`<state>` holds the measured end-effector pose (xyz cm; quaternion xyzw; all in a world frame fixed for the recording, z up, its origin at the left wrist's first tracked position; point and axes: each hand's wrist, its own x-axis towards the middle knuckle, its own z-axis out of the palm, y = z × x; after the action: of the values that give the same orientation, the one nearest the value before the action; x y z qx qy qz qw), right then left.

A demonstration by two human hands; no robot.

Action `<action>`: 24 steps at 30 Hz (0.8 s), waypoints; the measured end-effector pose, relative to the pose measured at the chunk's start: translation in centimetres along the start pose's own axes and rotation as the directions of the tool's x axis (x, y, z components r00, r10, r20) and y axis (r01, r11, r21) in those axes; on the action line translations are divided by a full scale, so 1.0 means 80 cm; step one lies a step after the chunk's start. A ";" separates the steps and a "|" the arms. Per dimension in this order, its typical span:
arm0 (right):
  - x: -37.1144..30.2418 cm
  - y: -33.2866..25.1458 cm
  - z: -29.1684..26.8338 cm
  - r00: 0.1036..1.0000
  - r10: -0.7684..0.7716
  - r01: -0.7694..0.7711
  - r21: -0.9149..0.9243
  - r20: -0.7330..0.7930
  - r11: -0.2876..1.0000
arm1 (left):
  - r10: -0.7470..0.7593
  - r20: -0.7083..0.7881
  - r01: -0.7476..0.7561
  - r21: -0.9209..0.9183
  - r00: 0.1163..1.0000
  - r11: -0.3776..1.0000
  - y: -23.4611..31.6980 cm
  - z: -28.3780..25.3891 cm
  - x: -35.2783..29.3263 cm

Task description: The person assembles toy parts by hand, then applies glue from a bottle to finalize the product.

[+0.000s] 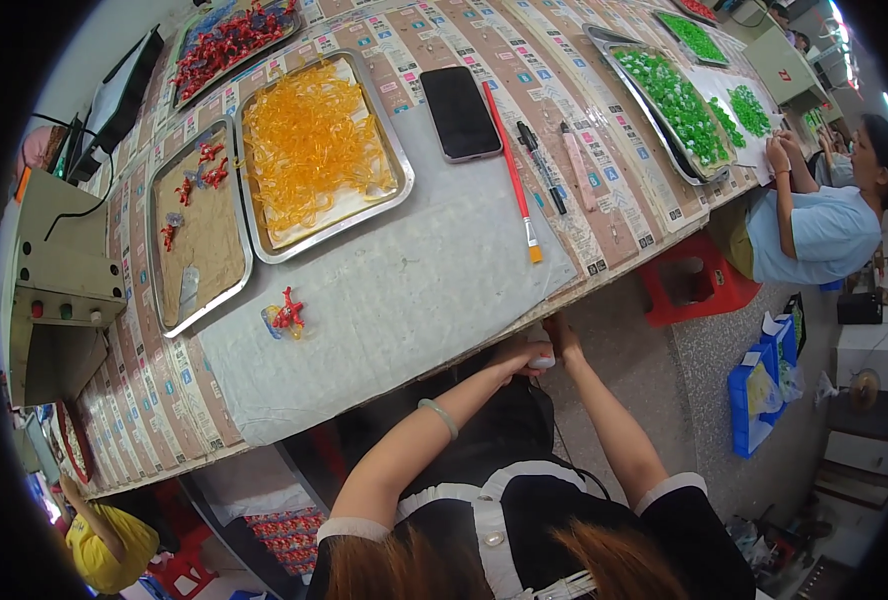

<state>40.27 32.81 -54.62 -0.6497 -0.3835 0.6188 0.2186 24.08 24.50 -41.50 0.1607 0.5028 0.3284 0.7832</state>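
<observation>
Both my hands are just off the table's front edge, close together. My left hand [520, 356], below a pale bangle [439, 418], is closed around a small white object [541, 361] whose kind I cannot make out. Close beside it is my right hand [564, 338], dark and foreshortened, its fingers too unclear to read. On the grey sheet [394, 290] lies a red plastic figure [288, 312] with clear yellowish and bluish pieces against it. A red-handled brush [514, 180] with orange bristles lies at the sheet's right side.
Left of the sheet are a tray of yellow translucent pieces [392, 190] and a tray with a few red figures [199, 270]. A phone [461, 113], black marker [542, 165] and pink pen [578, 165] lie beyond. Rightward, a co-worker [814, 230] sits by green pieces [669, 105] and a red stool [699, 280].
</observation>
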 end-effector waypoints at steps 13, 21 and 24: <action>-0.199 -0.162 -0.010 0.436 -0.869 0.626 -0.615 -0.233 0.479 | 0.073 -0.118 -0.075 -0.011 0.990 0.997 -0.017 -0.010 -0.004; -0.115 -0.376 0.003 0.567 -0.822 0.706 -0.545 0.050 0.453 | 0.090 0.073 -0.103 0.188 0.993 0.977 -0.053 -0.015 0.036; -0.053 -0.393 0.003 0.669 -0.709 0.680 -0.568 0.223 0.463 | 0.091 0.211 -0.153 0.301 0.973 0.941 -0.058 -0.004 0.051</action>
<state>33.10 48.67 -28.14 -0.4838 -0.7859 0.3027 0.2378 26.57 23.84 -47.09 0.3458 0.4590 0.2750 0.7708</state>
